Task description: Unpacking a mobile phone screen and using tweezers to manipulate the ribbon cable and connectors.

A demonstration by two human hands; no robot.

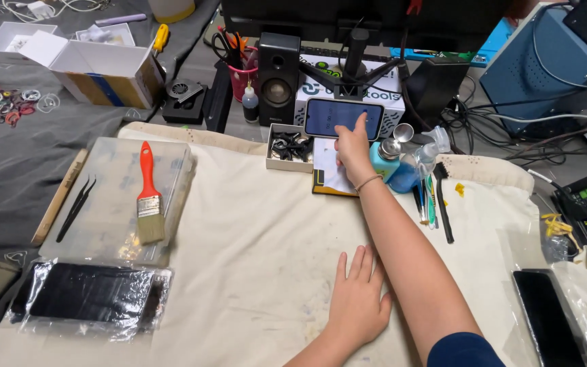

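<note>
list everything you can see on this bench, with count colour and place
phone: 1, dark with lit screen, propped at back centre
speaker: 1, black, left of the phone
small box: 1, white, holding black parts, below the speaker
paintbrush: 1, orange handle, on the clear plastic case at left
tweezers: 1, black, on the same case
wrapped device: 1, black in clear film, front left
cloth: 1, cream, covering the bench
bottle: 1, teal, right of the phone
cardboard box: 1, white, open, back left
second phone: 1, black, front right
left hand: flat on the cloth, open
right hand: forefinger touching the phone screen
</note>
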